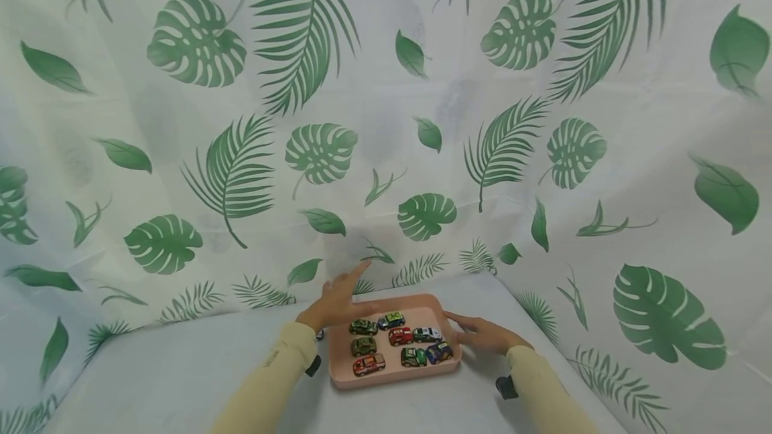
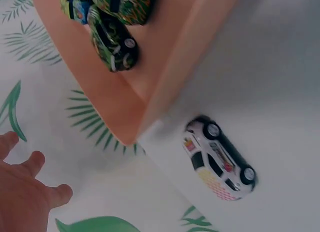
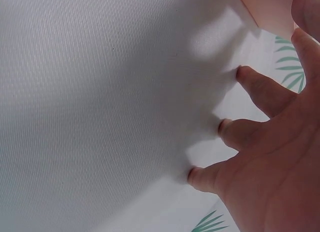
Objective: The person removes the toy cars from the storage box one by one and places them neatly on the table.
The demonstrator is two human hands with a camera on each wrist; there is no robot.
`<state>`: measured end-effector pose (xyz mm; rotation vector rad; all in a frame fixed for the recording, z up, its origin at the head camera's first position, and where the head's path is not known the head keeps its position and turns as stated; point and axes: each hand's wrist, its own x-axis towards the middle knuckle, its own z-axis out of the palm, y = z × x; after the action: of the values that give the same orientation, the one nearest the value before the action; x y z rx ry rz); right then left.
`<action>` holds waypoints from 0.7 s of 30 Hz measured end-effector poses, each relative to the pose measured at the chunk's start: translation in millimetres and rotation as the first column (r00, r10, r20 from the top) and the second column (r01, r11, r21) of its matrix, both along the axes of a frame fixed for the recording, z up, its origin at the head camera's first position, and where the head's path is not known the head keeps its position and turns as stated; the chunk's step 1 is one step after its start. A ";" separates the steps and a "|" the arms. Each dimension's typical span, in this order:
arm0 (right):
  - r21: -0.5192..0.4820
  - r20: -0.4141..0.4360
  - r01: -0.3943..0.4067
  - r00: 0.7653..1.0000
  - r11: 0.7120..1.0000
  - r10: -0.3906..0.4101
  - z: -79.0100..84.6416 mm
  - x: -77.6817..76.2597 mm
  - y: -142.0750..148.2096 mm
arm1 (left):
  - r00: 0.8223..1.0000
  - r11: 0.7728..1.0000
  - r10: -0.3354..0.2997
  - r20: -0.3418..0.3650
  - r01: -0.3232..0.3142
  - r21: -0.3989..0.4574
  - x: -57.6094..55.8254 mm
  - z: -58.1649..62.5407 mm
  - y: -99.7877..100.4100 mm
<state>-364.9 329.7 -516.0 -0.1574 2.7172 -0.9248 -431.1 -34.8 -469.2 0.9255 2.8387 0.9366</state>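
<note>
pink tray (image 1: 398,378): probably light, stiff, smooth; best gripped at both ends. left hand (image 1: 333,301) spread, holding nothing; right hand (image 1: 487,335) spread alongside, contact unclear.

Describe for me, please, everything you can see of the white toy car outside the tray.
The white toy car has a glossy, rounded body, dark windows, black tyres with pale hubs, colourful markings and a yellow-and-pink checked patch toward one end; metal or plastic, I cannot tell. It looks upright on the pale surface, near a corner of the tray but apart from it.
</note>
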 end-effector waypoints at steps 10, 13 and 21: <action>0.013 -0.016 -0.008 1.000 1.000 0.008 -2.1 0.8 2.1 | 0.992 0.994 -0.104 -0.070 0.105 0.006 -7.3 0.9 34.4; 0.012 -0.011 0.000 1.000 1.000 0.001 -1.6 1.4 1.7 | 0.990 0.992 -0.126 -0.064 0.126 0.004 -6.6 4.8 44.8; -0.008 -0.007 0.018 1.000 1.000 -0.018 2.0 5.3 -0.5 | 0.984 0.983 -0.180 0.011 0.179 0.043 -4.0 10.4 79.5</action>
<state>-359.5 329.2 -514.0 -0.1387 2.7263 -0.9417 -435.2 44.7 -458.7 1.1511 2.6766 0.9802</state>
